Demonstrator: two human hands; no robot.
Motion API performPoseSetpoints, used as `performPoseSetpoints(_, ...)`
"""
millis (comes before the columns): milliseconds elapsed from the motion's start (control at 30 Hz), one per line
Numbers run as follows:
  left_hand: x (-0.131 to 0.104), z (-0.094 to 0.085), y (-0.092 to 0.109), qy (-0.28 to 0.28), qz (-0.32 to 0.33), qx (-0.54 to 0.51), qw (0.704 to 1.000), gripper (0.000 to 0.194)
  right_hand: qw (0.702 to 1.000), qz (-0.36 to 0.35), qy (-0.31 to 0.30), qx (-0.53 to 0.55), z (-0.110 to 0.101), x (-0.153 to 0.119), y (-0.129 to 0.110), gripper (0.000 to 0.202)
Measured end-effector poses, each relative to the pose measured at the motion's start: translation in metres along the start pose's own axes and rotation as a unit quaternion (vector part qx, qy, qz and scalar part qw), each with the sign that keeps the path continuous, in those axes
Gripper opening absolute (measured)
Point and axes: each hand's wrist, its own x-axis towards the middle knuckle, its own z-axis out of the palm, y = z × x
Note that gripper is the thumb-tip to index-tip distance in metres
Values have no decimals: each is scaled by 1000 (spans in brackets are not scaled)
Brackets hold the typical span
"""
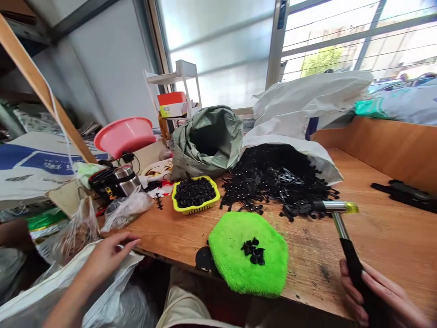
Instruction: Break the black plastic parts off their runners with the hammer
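Note:
A hammer (339,223) with a metal shaft, a black grip and a yellow-and-black double-faced head is held upright in my right hand (372,289), whose fingers wrap round the grip. My left hand (111,250) is open, fingers extended and thumb apart, above a white sack (118,269) by the table's front edge. Between my hands lies a bright green fuzzy pad (235,269) with several small black plastic pieces (253,251) on it. Behind the pad stands a yellow basket (186,209) full of small black parts (196,192).
A large heap of black plastic parts (269,177) spills from a white sack (312,105) at the back. Beside it is a grey-green sack (187,159). A steel cup (127,181), plastic bags (128,212) and a pink basin (126,136) crowd the left. Black items (406,191) lie far right.

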Motion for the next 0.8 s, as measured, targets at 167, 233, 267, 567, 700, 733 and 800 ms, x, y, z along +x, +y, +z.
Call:
performPoseSetpoints(167, 48, 65, 134, -48, 206, -52, 976, 26, 999, -19, -50, 6, 9, -7, -8, 24)
performPoseSetpoints(233, 67, 86, 177, -34, 259, 26, 965, 21, 998, -25, -59, 9, 11, -9, -10, 26)
performPoseSetpoints(267, 76, 95, 195, -28, 268, 84, 959, 20, 998, -30, -61, 15, 11, -9, -10, 28)
performPoseSetpoints(567, 111, 163, 251, -109, 274, 212, 932, 13, 993, -53, -90, 58, 8, -3, -7, 25)
performPoseSetpoints(700, 114, 159, 247, -87, 269, 219, 934, 21, 992, -48, -96, 61, 5, -2, -9, 24)
performPoseSetpoints(733, 114, 153, 245, -78, 268, 220, 935, 23, 992, -48, -97, 63, 5, -3, -9, 23)
performPoseSetpoints(800, 111, 135, 237, -57, 266, 220, 937, 27, 992, -48, -100, 66, 5, -3, -9, 23)
